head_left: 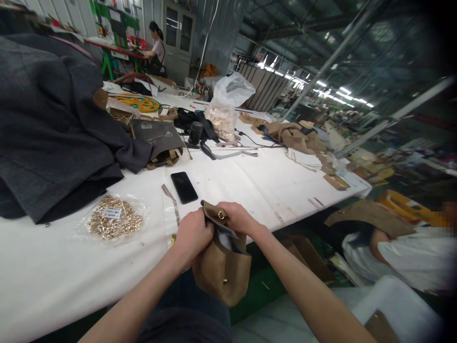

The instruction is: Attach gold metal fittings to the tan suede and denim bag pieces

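Observation:
A tan bag (223, 271) with a dark lining hangs at the table's front edge, its mouth partly open. One gold stud shows low on its body, and a gold ring-shaped fitting sits on its flap (215, 214). My left hand (194, 231) is closed round the bag's left upper edge, the thumb on top. My right hand (237, 218) grips the flap's right side beside the gold fitting; some of its fingers are hidden behind the flap. Just beyond my hands, a black phone (183, 187) lies on the white table.
A clear bag of small gold hardware (114, 218) lies left on the white table (157, 247). Dark grey cloth (53, 128) is heaped behind it. Farther back are a black jar (195, 133), a filled plastic bag (224, 114) and tan pieces (296, 136). Another person (410, 252) sits at right.

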Motion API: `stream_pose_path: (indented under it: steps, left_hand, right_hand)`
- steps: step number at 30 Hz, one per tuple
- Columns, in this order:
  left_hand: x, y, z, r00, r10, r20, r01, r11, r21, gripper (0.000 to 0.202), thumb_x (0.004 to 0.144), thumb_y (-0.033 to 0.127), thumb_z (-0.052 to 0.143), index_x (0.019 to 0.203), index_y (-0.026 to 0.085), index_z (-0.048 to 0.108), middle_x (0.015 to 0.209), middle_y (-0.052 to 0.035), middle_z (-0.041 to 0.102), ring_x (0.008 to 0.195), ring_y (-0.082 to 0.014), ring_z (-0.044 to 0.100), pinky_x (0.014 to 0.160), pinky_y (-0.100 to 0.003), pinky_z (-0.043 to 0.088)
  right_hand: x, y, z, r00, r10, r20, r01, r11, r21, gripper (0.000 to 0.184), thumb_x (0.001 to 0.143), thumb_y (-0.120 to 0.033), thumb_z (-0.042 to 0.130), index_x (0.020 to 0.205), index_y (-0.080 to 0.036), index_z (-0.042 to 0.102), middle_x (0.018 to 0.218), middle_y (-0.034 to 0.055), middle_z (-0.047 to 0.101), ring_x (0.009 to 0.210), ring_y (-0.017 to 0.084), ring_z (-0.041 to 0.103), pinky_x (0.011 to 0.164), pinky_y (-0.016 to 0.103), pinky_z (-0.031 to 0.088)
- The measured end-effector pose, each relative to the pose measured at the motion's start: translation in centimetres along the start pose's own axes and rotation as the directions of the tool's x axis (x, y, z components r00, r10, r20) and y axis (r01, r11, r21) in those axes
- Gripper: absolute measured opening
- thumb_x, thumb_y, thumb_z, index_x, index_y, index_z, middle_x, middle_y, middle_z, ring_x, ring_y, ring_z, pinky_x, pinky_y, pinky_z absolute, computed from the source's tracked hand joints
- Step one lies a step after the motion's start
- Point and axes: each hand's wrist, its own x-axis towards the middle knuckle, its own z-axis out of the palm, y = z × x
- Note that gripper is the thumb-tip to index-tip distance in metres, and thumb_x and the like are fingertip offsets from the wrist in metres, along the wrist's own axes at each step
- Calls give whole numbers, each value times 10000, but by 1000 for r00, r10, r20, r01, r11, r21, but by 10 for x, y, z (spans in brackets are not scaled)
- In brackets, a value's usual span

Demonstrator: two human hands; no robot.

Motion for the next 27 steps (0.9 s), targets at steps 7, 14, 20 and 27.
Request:
stream_pose_path:
  steps: [7, 14, 20, 27]
  left_hand:
    - [-28, 13, -2, 976, 205, -73, -212, 971, -112, 98, 912, 147, 600, 972, 204, 653, 1155, -90, 723, 1114, -286, 675, 1025, -448, 557]
    - [-73, 45, 9, 881, 472, -12, -471, 880, 71, 385, 1048, 155, 508, 1405, 105, 645, 1491, -193, 643, 1507, -375, 501, 1333, -594, 397]
    - [-95, 69, 14, 803, 595, 31, -594, 796, 120, 280, 1028, 244, 571, 1235, 94, 684, 1266, -233, 705, 1227, -432, 652, 1165, -689, 512]
    - [-93, 66, -87, 839, 465, -283, -518, 525, -675, 529, 1189, 602, 395, 1024, 207, 705, 1206, -95, 781, 1114, -251, 732, 1007, -416, 557]
  right_hand:
    - [-25, 1, 32, 898, -218, -382, 169, 973, -159, 247, 1026, -297, 644, 1222, -159, 706, 1154, 59, 743, 1038, 84, 690, 871, 187, 500]
    - [-53, -17, 22, 731, -287, -619, 257, 956, -139, 264, 1035, -110, 606, 1268, -181, 707, 1300, 38, 731, 1274, 85, 704, 1168, 267, 617]
    - [-73, -37, 1, 683, -297, -667, 306, 946, -109, 271, 1069, -141, 530, 1273, -152, 707, 1304, 89, 723, 1275, 129, 706, 1133, 318, 629]
    - [-101, -58, -8, 599, 84, -796, 333, 878, 344, 263, 1068, -268, 520, 1219, -181, 717, 1352, 103, 706, 1306, 168, 712, 1180, 373, 622]
